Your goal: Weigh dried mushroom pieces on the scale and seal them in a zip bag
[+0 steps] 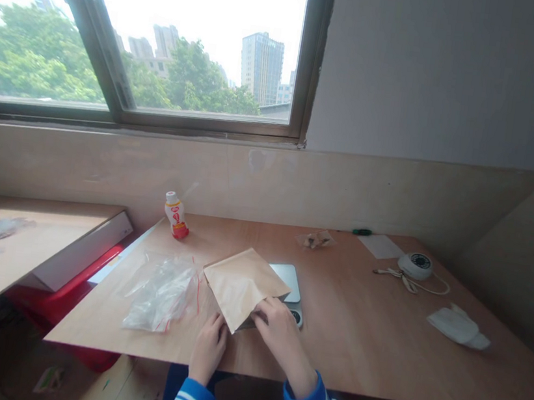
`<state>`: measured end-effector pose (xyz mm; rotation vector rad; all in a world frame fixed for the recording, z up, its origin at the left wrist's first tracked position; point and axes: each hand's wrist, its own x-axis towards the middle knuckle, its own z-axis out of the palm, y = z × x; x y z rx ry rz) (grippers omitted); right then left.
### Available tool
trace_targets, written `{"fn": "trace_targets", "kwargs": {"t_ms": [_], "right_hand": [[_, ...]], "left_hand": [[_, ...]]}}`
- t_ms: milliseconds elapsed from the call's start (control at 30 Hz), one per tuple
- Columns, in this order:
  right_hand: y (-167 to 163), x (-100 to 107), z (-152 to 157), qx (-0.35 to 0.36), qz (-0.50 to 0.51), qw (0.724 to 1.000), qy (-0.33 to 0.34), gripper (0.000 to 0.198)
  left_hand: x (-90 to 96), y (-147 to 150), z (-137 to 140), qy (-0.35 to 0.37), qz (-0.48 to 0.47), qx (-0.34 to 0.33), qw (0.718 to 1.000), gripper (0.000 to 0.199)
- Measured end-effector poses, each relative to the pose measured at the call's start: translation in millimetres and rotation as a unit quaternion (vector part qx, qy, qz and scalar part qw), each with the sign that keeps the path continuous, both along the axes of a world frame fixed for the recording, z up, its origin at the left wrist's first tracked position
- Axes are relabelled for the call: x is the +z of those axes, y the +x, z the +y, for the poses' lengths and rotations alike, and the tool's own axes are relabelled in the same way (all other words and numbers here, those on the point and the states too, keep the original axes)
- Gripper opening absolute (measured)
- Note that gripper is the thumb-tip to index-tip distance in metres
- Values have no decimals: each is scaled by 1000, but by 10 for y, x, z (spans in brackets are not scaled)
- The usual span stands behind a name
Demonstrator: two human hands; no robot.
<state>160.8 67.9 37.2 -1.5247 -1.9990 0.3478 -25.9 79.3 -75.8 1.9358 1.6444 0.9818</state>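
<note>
A brown kraft paper bag (242,285) lies tilted, one corner toward me, over part of a silver kitchen scale (288,280). My right hand (278,332) grips the bag's right edge, with thumb and fingers pinched on the paper. Beside the bag's near corner, my left hand (210,342) rests low at the table's front, its fingers curled together. Whether those fingers hold anything is hidden. The scale's dial and right side show past the bag. Clear plastic zip bags (163,294) with red seals lie to the left of the paper bag.
A red-and-white bottle (177,216) stands at the back left. Toward the back are a small clear packet (315,239) and a green-handled tool (362,232). On the right lie a white round device (414,265) with a cable, a paper sheet (381,246) and a white pouch (459,328).
</note>
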Motion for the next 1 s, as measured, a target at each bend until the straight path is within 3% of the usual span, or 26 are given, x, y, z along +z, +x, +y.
{"fn": "trace_targets", "kwargs": {"t_ms": [300, 433, 600, 733, 900, 1000], "right_hand": [[7, -94, 34, 7, 79, 997, -20, 16], [-119, -290, 121, -46, 156, 986, -23, 14], [-250, -478, 182, -91, 176, 980, 30, 19], [-209, -406, 162, -71, 198, 977, 46, 19], [90, -260, 149, 24, 199, 980, -14, 23], [329, -190, 151, 20, 239, 971, -21, 22]], "left_hand": [[-5, 5, -9, -2, 1, 10, 1000, 28], [42, 8, -28, 2, 1, 3, 1000, 24], [63, -9, -29, -11, -41, -20, 999, 26], [44, -15, -12, -14, -55, -24, 998, 25], [29, -17, 2, -9, -48, -13, 999, 26], [14, -19, 3, 1, -31, -8, 999, 25]]}}
